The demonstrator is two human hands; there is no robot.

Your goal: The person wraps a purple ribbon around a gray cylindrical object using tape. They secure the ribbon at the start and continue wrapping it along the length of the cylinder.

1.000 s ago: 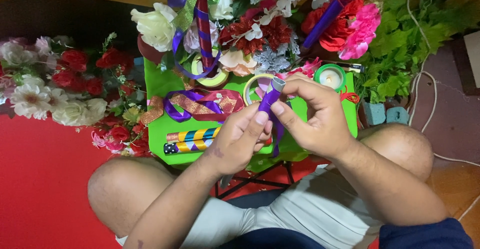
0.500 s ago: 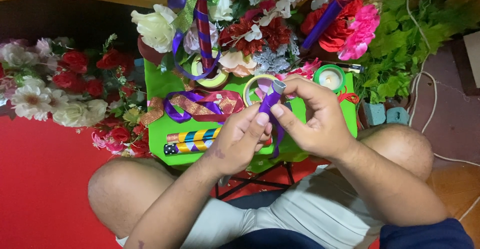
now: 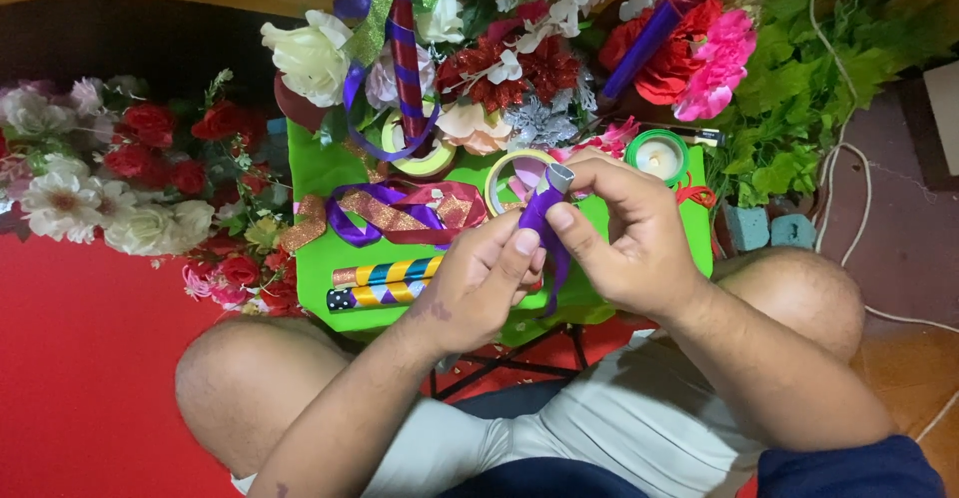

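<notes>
— Looking nearest first, what do the hands grip?

— Both pinch one purple ribbon [image 3: 539, 220] wound on a small grey stick [image 3: 560, 176]. The left hand [image 3: 478, 283] clasps the lower part with thumb and fingers; the right hand [image 3: 629, 233] closes round the upper part, above the knees.

— And beyond them?

— A green tray [image 3: 320, 173] holds striped paper sticks [image 3: 385, 283], loose purple and gold ribbon [image 3: 390, 210], tape rolls [image 3: 504, 173] and a green-rimmed candle [image 3: 658, 155]. Farther off stand artificial flowers [image 3: 499, 48] and green leaves [image 3: 829, 68].
</notes>
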